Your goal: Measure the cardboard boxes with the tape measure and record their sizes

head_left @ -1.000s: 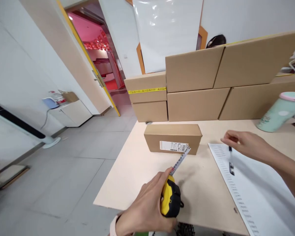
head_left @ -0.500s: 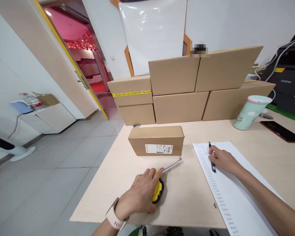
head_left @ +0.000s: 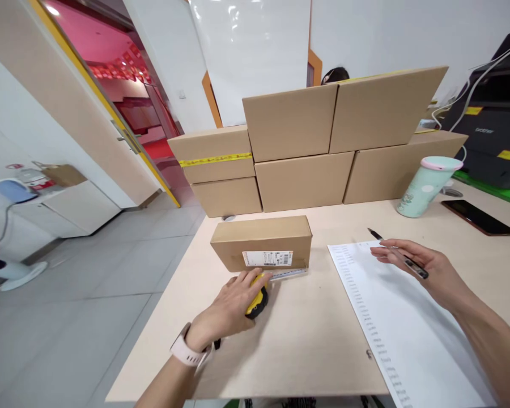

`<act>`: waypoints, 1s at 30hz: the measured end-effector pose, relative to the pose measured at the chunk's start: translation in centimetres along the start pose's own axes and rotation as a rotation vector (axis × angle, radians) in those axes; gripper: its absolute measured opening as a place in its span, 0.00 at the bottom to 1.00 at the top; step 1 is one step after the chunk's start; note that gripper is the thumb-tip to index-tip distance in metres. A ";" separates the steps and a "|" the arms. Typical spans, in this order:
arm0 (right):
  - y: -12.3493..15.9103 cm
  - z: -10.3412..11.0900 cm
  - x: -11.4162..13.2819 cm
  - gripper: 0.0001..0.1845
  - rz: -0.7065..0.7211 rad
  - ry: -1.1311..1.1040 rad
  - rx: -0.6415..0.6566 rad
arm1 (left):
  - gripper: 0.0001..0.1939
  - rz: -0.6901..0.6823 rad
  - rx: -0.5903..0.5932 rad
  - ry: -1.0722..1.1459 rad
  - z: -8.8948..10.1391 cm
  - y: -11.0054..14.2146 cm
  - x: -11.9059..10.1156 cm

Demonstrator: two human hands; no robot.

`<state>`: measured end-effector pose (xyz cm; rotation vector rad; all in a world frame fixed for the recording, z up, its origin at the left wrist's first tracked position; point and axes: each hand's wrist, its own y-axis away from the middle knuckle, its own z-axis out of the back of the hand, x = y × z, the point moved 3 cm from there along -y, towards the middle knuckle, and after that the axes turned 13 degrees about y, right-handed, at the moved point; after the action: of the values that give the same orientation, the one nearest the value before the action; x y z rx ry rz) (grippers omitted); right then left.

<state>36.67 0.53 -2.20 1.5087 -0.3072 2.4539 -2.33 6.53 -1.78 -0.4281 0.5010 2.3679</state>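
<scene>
My left hand (head_left: pixel 229 303) is closed around a yellow and black tape measure (head_left: pixel 258 303), just in front of a small cardboard box (head_left: pixel 261 232). A short length of the blade (head_left: pixel 289 273) is out, pointing right along the foot of the box, its hook end near the box's right corner. The box carries a white printed label (head_left: pixel 267 259). Over a long white sheet (head_left: pixel 391 306) with a column of writing down its left edge, my right hand (head_left: pixel 420 266) is raised. A black pen (head_left: pixel 410 263) lies in its fingers, tip pointing up and left.
Stacked cardboard boxes (head_left: pixel 304 180) line the table's back edge, one with yellow tape. A mint tumbler (head_left: pixel 428 187) and a phone (head_left: pixel 479 217) are at the right, near a black printer (head_left: pixel 491 119). The top of a person's head (head_left: pixel 335 75) shows behind the boxes.
My left hand has carried the tape measure up to the small box, its blade now along the box's foot. My right hand has lifted from the sheet and shifted right, turning the pen.
</scene>
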 end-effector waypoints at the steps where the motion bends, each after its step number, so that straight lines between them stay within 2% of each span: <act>1: 0.3 -0.1 0.1 0.21 0.002 0.055 -0.046 | 0.51 -0.006 -0.023 -0.006 -0.1 0.3 -0.4; 4: 0.5 -1.0 0.1 0.16 0.010 0.181 -0.195 | 0.46 -0.107 -0.123 -0.022 -0.6 0.8 -3.3; 5: 0.4 -1.3 0.0 0.19 0.009 0.174 -0.242 | 0.44 -0.176 -0.145 -0.010 -1.0 0.6 -4.9; 7: -0.4 -2.2 -0.3 0.24 0.009 0.020 -0.294 | 0.39 -0.312 -0.128 0.044 -2.4 -0.8 -8.7; 9: -1.5 -3.2 -0.8 0.24 -0.014 -0.250 -0.216 | 0.32 -0.423 -0.099 0.078 -4.3 -3.3 -12.4; 12: -3.1 -4.7 -1.7 0.29 -0.139 -0.514 -0.020 | 0.15 -0.374 -0.128 0.045 -7.2 -8.1 -15.8; 14: -3.7 -5.2 -2.3 0.27 -0.186 -0.519 0.017 | 0.11 -0.314 -0.152 0.026 -8.6 -10.6 -16.5; 17: -4.1 -5.7 -3.2 0.20 -0.158 -0.450 -0.022 | 0.14 -0.260 -0.190 0.000 -9.5 -12.1 -16.2; 20: -4.0 -6.3 -4.0 0.22 -0.136 -0.415 -0.056 | 0.17 -0.254 -0.204 -0.033 -9.8 -12.2 -15.7; 24: -3.5 -6.9 -4.4 0.20 -0.130 -0.386 -0.050 | 0.19 -0.263 -0.205 -0.069 -10.1 -12.1 -15.5; 27: -3.5 -7.0 -4.4 0.23 -0.102 -0.252 -0.039 | 0.20 -0.260 -0.209 -0.079 -10.3 -12.3 -15.5; 30: -3.8 -6.8 -4.5 0.20 -0.083 -0.142 -0.101 | 0.21 -0.267 -0.210 -0.102 -10.3 -12.4 -15.5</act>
<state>34.09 5.76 -9.08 1.6212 -0.3803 2.2382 18.89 2.08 -7.11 -0.4368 0.1371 2.1755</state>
